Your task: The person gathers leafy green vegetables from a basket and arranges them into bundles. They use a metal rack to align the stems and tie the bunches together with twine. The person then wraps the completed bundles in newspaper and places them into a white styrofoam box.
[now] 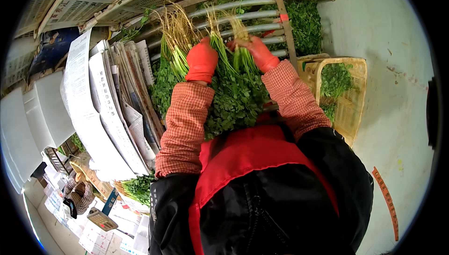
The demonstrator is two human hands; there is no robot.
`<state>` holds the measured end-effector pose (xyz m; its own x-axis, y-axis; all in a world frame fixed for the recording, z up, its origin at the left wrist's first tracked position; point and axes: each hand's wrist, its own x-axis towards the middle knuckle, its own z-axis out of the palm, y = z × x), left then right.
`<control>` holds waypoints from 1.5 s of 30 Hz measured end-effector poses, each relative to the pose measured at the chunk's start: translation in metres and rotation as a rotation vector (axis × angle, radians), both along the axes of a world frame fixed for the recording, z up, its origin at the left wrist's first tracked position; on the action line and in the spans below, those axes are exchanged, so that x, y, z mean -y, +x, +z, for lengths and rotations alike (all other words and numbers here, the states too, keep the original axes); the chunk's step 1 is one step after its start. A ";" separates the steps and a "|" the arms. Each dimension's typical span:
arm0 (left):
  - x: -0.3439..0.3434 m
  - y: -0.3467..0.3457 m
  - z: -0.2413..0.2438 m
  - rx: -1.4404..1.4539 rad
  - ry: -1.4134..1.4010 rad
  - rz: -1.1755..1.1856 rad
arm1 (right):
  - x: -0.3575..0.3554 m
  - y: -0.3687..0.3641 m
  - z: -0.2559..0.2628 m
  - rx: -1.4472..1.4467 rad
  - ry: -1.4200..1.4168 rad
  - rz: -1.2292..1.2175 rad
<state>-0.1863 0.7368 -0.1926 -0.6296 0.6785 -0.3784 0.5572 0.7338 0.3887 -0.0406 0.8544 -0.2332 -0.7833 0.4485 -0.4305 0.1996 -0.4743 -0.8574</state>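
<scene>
Both my hands wear red rubber gloves, over a metal rack with grey bars. My left hand is curled at the stems of a middle bunch of coriander; its fingertips are hidden. A thicker rooted bunch lies just left of it, with pale roots pointing away from me. My right hand grips a smaller tuft of coriander stems just below the roots, which are blurred. The leaves spread towards my red and black apron.
Stacked newspapers stand left of the rack. Plastic crates line the far left. More coriander lies beyond the rack, and a yellowish crate holding some stands right. Another person is at lower left, near a scale.
</scene>
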 end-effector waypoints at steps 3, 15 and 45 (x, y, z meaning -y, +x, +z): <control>0.002 -0.002 -0.005 0.001 0.048 -0.046 | -0.003 0.002 0.010 0.043 -0.252 -0.298; -0.004 0.034 -0.008 -0.163 0.077 -0.093 | -0.005 -0.043 0.015 0.225 0.262 0.008; -0.003 0.020 -0.019 0.210 0.485 0.212 | -0.008 -0.026 -0.006 0.149 0.244 -0.160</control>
